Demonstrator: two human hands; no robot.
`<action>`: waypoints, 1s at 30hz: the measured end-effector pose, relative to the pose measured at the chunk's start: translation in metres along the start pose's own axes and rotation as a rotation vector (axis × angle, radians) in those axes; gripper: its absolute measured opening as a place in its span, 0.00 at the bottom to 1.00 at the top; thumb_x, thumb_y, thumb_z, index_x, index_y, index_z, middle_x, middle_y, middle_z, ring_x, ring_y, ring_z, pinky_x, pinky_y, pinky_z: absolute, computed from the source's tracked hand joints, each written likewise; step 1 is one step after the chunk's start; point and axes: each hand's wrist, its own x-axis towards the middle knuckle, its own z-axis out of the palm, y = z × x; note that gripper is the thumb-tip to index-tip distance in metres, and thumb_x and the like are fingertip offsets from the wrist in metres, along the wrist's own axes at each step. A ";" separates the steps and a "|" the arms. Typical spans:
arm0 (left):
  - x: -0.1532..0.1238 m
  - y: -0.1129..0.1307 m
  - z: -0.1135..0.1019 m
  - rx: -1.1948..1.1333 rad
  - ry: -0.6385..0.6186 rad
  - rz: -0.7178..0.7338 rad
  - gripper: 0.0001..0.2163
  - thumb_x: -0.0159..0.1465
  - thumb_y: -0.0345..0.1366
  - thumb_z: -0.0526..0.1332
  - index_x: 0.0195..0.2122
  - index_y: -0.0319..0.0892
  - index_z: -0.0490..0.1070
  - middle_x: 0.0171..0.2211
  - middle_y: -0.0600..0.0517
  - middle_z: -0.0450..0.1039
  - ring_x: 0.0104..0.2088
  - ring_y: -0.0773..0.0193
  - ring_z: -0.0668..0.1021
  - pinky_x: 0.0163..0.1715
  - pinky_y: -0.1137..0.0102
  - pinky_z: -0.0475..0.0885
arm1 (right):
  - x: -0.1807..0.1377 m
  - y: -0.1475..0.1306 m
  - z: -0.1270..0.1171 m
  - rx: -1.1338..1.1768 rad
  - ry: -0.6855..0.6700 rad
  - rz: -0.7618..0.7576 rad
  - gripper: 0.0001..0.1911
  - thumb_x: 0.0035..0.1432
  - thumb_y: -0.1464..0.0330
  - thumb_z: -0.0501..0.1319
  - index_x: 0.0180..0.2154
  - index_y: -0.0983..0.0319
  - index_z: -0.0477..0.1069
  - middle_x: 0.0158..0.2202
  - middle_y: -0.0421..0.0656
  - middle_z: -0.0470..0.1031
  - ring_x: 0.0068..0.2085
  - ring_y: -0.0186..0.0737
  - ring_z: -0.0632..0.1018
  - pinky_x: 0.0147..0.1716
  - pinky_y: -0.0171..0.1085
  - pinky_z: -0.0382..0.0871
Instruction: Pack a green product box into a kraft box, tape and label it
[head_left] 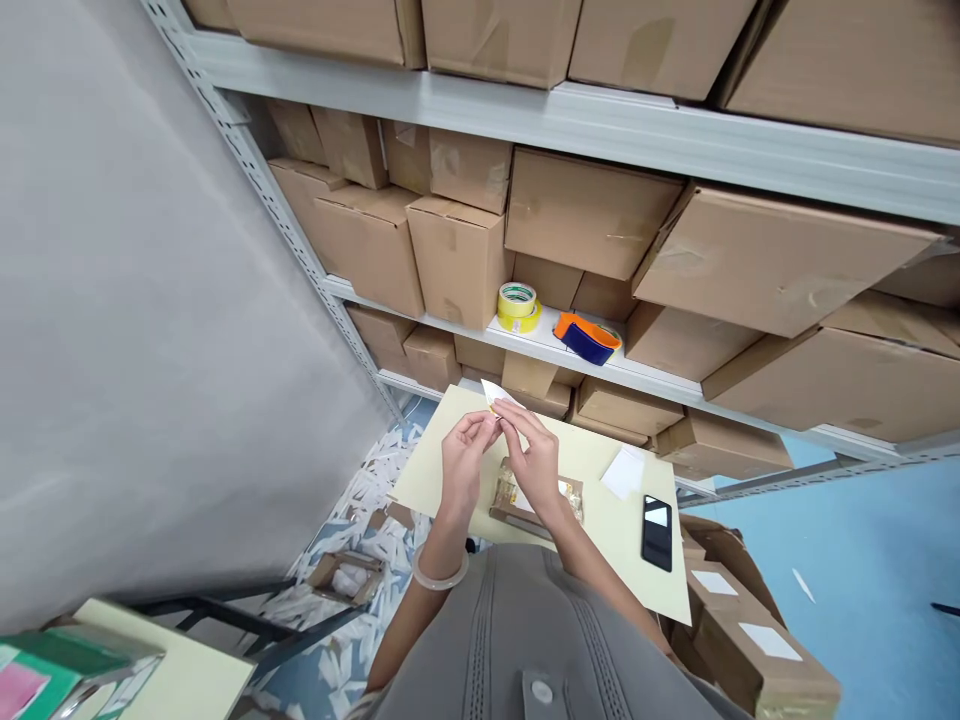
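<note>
Above the pale yellow table (427,470), my left hand (463,462) and my right hand (536,458) meet at a small white paper label (495,392). The fingers of both hands are closed at its lower edge, where a bit of yellow shows. Part of the label is hidden behind my right fingers. Under my right hand lies a small cardboard box (511,516) with clear tape and a white and yellow patch on top; my wrist covers some of it.
White paper sheets (622,472) and a black phone (657,535) lie on the table's right. Ahead, a shelf holds cardboard boxes (454,255), tape rolls (517,305) and an orange and blue tape dispenser (588,338). Paper strips (375,545) litter the floor; labelled boxes (739,610) stand right.
</note>
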 end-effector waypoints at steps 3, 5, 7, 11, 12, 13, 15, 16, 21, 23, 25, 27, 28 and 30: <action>0.003 -0.003 -0.008 0.108 0.019 0.086 0.13 0.56 0.43 0.69 0.36 0.40 0.76 0.38 0.49 0.77 0.42 0.62 0.78 0.47 0.67 0.73 | 0.000 -0.002 0.005 0.041 0.022 0.067 0.15 0.67 0.65 0.56 0.49 0.50 0.77 0.48 0.41 0.80 0.51 0.44 0.78 0.53 0.45 0.72; 0.004 -0.002 -0.011 0.170 0.025 0.137 0.12 0.56 0.43 0.68 0.36 0.41 0.76 0.37 0.49 0.75 0.41 0.62 0.78 0.46 0.68 0.73 | 0.001 -0.003 0.008 0.079 0.019 0.110 0.13 0.66 0.64 0.57 0.48 0.51 0.78 0.46 0.41 0.81 0.47 0.43 0.80 0.50 0.44 0.73; 0.004 0.001 -0.014 0.204 0.024 0.166 0.12 0.57 0.44 0.68 0.34 0.41 0.75 0.36 0.50 0.74 0.40 0.63 0.77 0.45 0.68 0.73 | 0.001 -0.004 0.010 0.113 0.016 0.135 0.12 0.65 0.64 0.59 0.46 0.51 0.79 0.44 0.41 0.81 0.46 0.43 0.80 0.49 0.43 0.74; 0.003 0.006 -0.017 0.225 0.007 0.178 0.12 0.57 0.45 0.67 0.34 0.42 0.75 0.36 0.50 0.73 0.40 0.62 0.77 0.45 0.68 0.72 | 0.002 -0.006 0.013 0.142 0.021 0.153 0.11 0.64 0.63 0.60 0.44 0.52 0.80 0.44 0.41 0.81 0.46 0.43 0.80 0.50 0.43 0.73; 0.002 0.006 -0.017 0.223 -0.003 0.177 0.12 0.57 0.45 0.67 0.34 0.42 0.75 0.36 0.50 0.73 0.40 0.62 0.76 0.45 0.68 0.72 | 0.002 -0.007 0.013 0.143 0.023 0.157 0.11 0.64 0.63 0.60 0.44 0.52 0.80 0.44 0.41 0.81 0.46 0.43 0.80 0.50 0.43 0.73; 0.002 0.007 -0.017 0.219 -0.011 0.178 0.11 0.58 0.45 0.67 0.34 0.42 0.75 0.36 0.50 0.72 0.41 0.62 0.76 0.45 0.68 0.72 | 0.001 -0.008 0.013 0.143 0.025 0.160 0.11 0.64 0.63 0.60 0.44 0.52 0.80 0.44 0.41 0.81 0.46 0.43 0.80 0.50 0.43 0.73; 0.001 0.007 -0.018 0.212 -0.023 0.181 0.11 0.58 0.44 0.66 0.34 0.42 0.75 0.36 0.51 0.72 0.41 0.62 0.76 0.45 0.68 0.72 | 0.001 -0.009 0.013 0.143 0.029 0.161 0.11 0.64 0.64 0.60 0.44 0.52 0.80 0.44 0.41 0.81 0.46 0.43 0.80 0.50 0.42 0.73; 0.000 0.006 -0.018 0.210 -0.026 0.184 0.10 0.58 0.44 0.66 0.34 0.42 0.75 0.36 0.51 0.72 0.40 0.62 0.76 0.45 0.69 0.72 | 0.001 -0.009 0.013 0.144 0.028 0.161 0.11 0.64 0.64 0.60 0.44 0.52 0.80 0.44 0.41 0.81 0.46 0.43 0.80 0.49 0.42 0.73; -0.002 0.008 -0.018 0.244 -0.023 0.205 0.10 0.59 0.44 0.65 0.35 0.42 0.74 0.36 0.50 0.71 0.40 0.62 0.76 0.44 0.69 0.72 | 0.000 -0.010 0.014 0.144 0.018 0.168 0.12 0.64 0.63 0.59 0.44 0.53 0.80 0.43 0.42 0.81 0.46 0.43 0.80 0.49 0.43 0.74; -0.002 0.008 -0.019 0.273 -0.016 0.214 0.11 0.60 0.44 0.65 0.34 0.42 0.74 0.36 0.50 0.71 0.40 0.62 0.75 0.43 0.69 0.72 | 0.000 -0.009 0.016 0.148 0.024 0.174 0.12 0.63 0.62 0.60 0.43 0.53 0.80 0.43 0.42 0.81 0.46 0.44 0.80 0.49 0.44 0.74; -0.003 0.009 -0.020 0.302 -0.015 0.236 0.10 0.60 0.44 0.64 0.34 0.42 0.74 0.36 0.50 0.70 0.39 0.63 0.75 0.42 0.69 0.72 | 0.000 -0.009 0.017 0.157 0.030 0.184 0.11 0.62 0.61 0.61 0.42 0.53 0.81 0.42 0.43 0.82 0.45 0.44 0.80 0.48 0.44 0.74; -0.003 0.010 -0.020 0.331 -0.016 0.273 0.09 0.61 0.43 0.64 0.34 0.43 0.74 0.37 0.50 0.70 0.39 0.63 0.75 0.42 0.70 0.71 | 0.000 -0.008 0.018 0.165 0.038 0.199 0.10 0.61 0.61 0.62 0.41 0.54 0.81 0.41 0.43 0.82 0.43 0.43 0.80 0.47 0.43 0.74; -0.003 0.010 -0.020 0.347 -0.017 0.293 0.09 0.61 0.43 0.64 0.34 0.43 0.74 0.37 0.50 0.70 0.39 0.63 0.75 0.42 0.70 0.71 | -0.001 -0.007 0.019 0.168 0.045 0.210 0.10 0.61 0.61 0.62 0.40 0.55 0.81 0.40 0.42 0.82 0.42 0.43 0.80 0.46 0.42 0.74; -0.004 0.011 -0.019 0.384 -0.016 0.329 0.07 0.61 0.41 0.63 0.33 0.43 0.74 0.37 0.50 0.70 0.39 0.63 0.75 0.41 0.69 0.71 | -0.001 -0.007 0.020 0.177 0.064 0.234 0.09 0.60 0.61 0.62 0.38 0.55 0.81 0.39 0.42 0.82 0.41 0.42 0.80 0.45 0.41 0.75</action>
